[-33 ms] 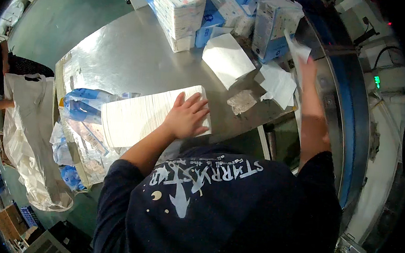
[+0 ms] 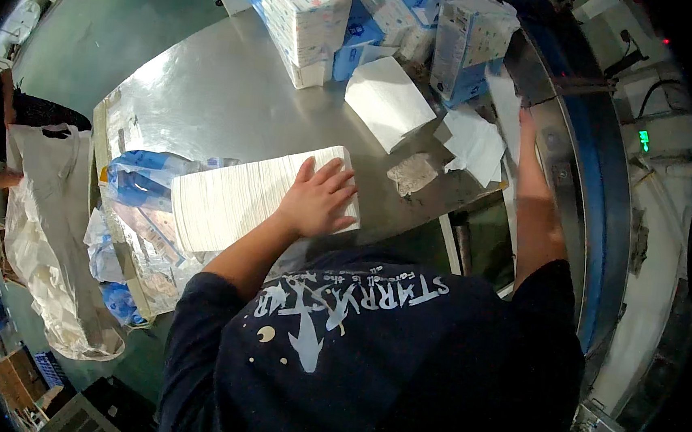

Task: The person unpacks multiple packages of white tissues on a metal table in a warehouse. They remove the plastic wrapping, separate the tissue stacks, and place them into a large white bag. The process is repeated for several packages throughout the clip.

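Observation:
A long stack of thin white paper sheets (image 2: 229, 199) lies across the metal table in front of me. My left hand (image 2: 320, 199) rests flat on its right end, fingers spread. On the far right, my right arm reaches forward along the table's edge. There my right hand (image 2: 525, 124) is beside a thin white sheet (image 2: 503, 98) and seems to grip its edge; most of its fingers are hidden. Left of that sheet lie a loose, torn-looking white piece of paper (image 2: 475, 145) and a smaller white stack (image 2: 389, 102).
Blue-and-white wrapped packs (image 2: 304, 22) stand at the table's back. A crumpled clear scrap (image 2: 413, 174) lies near the front edge. Blue-and-clear plastic wrapping (image 2: 141, 180) sits at the left. Beyond it, another person holds a large white sack (image 2: 53, 225). A blue-edged machine (image 2: 599, 195) borders the right.
My right hand and the white sheet have shifted slightly, the sheet's upper end now lower and nearer the torn-looking paper. My left hand stays on the stack.

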`<state>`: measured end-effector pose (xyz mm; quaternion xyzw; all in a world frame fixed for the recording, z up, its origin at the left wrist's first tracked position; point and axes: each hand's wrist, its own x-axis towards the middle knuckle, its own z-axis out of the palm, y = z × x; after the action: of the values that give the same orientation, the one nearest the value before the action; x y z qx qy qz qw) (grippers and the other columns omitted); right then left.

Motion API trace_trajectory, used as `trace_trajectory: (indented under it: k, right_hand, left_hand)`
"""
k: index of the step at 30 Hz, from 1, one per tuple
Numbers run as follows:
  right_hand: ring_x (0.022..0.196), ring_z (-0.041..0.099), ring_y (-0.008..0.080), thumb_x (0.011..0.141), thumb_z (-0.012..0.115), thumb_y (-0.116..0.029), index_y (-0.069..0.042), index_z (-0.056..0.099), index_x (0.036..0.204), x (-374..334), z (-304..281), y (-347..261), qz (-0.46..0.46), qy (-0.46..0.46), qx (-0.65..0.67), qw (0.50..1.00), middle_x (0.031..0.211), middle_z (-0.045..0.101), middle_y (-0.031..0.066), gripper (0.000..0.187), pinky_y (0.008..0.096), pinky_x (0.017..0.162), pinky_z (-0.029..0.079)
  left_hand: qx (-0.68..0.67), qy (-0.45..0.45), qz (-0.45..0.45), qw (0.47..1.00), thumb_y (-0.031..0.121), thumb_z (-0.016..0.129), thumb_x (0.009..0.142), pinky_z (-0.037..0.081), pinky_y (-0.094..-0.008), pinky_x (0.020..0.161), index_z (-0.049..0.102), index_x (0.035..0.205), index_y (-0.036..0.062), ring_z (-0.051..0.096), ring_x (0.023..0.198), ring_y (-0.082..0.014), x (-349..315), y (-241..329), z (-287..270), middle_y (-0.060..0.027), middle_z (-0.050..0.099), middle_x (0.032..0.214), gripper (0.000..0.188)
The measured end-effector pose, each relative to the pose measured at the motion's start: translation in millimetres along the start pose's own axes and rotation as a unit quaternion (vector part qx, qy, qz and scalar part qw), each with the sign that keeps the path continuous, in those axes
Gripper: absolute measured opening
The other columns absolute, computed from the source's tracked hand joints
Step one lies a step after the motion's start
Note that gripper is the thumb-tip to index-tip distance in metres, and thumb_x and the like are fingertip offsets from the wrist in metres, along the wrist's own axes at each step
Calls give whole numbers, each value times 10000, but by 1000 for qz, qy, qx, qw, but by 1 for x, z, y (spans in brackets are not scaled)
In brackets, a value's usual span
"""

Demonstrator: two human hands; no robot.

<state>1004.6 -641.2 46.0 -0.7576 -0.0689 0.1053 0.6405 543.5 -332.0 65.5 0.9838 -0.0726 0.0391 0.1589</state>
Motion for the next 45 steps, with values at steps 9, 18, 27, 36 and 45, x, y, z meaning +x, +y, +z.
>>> trace_trajectory:
  k: [9, 18, 27, 36, 45]
  right_hand:
    - [1081, 522, 358, 750, 676, -355, -83, 562, 1163, -127, 215, -103, -286, -209, -444, 823, 1148, 560, 158, 507, 436, 909, 429]
    - [1014, 549, 384, 670, 746, -362, -60, 410, 1294, -153, 295, -94, -221, -269, -620, 703, 1169, 510, 190, 771, 422, 854, 476]
    - [1002, 558, 393, 672, 713, -332, -45, 398, 1265, -157, 298, -92, -221, -268, -644, 682, 1143, 510, 227, 729, 436, 850, 480]
    - [983, 575, 395, 699, 674, -283, -41, 339, 1320, -169, 301, -98, -221, -293, -631, 683, 1135, 531, 236, 747, 441, 842, 483]
    - [988, 581, 379, 729, 679, -234, -40, 358, 1328, -173, 303, -99, -233, -326, -637, 658, 1165, 526, 225, 707, 437, 832, 492]
  left_hand:
    - [8, -15, -48, 999, 505, 575, 779, 174, -566, 1057, 553, 1204, 139, 300, 1322, -276, -13, -1, -4, -71, 443, 1339, 562]
    - [-15, 23, -44, 999, 522, 562, 788, 190, -562, 1053, 559, 1184, 134, 316, 1308, -297, -13, -4, -1, -92, 448, 1325, 554]
    - [-28, 28, -41, 998, 521, 549, 790, 170, -571, 1061, 570, 1162, 116, 312, 1311, -293, -16, -6, 1, -89, 439, 1343, 550]
    - [-28, 30, -38, 998, 514, 559, 785, 178, -568, 1055, 572, 1161, 122, 309, 1312, -291, -16, -7, -1, -87, 443, 1333, 543]
    - [-20, 28, -41, 999, 503, 567, 784, 180, -568, 1052, 563, 1172, 120, 311, 1311, -291, -16, -6, -1, -90, 449, 1324, 545]
